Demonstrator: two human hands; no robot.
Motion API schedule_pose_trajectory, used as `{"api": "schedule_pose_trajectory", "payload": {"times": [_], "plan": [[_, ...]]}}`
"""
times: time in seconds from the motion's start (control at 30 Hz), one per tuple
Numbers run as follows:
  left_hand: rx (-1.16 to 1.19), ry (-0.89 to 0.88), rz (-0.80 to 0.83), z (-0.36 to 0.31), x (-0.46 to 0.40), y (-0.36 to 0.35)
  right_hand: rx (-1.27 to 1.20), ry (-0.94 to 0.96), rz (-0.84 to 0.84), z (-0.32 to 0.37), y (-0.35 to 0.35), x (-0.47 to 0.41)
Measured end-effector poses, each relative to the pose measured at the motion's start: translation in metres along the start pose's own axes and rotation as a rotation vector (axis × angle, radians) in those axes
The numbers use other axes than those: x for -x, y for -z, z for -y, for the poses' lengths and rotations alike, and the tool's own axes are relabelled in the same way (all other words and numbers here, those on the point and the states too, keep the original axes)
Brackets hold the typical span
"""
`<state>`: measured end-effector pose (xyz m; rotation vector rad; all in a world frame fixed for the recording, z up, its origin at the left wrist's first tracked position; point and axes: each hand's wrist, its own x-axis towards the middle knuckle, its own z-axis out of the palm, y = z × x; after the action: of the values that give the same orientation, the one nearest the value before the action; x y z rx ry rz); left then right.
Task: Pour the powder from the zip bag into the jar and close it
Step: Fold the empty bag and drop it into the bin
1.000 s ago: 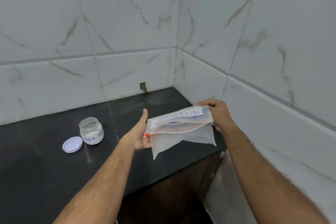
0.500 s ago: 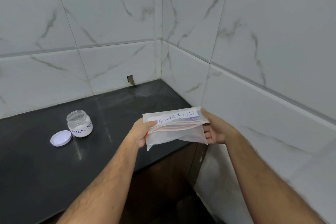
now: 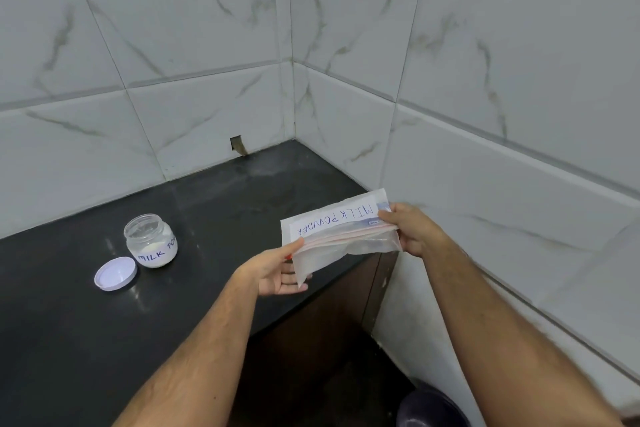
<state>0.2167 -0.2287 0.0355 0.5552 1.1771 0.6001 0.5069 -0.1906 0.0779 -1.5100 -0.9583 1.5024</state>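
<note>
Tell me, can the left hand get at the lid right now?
Probably not yet. The left hand is holding one end of the zip bag, so it must let go first. Otherwise the way looks free: the lid lies alone on the counter beside the jar.

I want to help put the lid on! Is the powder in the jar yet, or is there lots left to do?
Looks mostly done: white powder sits in the jar, and the zip bag looks nearly empty. The left hand and right hand hold the bag by its ends. Left: the lid lies beside the jar on the counter, not yet on.
</note>
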Motion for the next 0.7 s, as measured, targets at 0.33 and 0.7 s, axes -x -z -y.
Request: {"api": "schedule_pose_trajectory", "payload": {"times": [0.33, 0.7], "plan": [[-0.159, -0.069, -0.02, -0.001, -0.013, 0.018, 0.176, 0.063, -0.222, -0.018, -0.015, 0.023], [-0.203, -0.082, 0.135, 0.032, -0.027, -0.019, -0.089, 0.035, -0.353, -0.055, 0.014, 0.075]]}}
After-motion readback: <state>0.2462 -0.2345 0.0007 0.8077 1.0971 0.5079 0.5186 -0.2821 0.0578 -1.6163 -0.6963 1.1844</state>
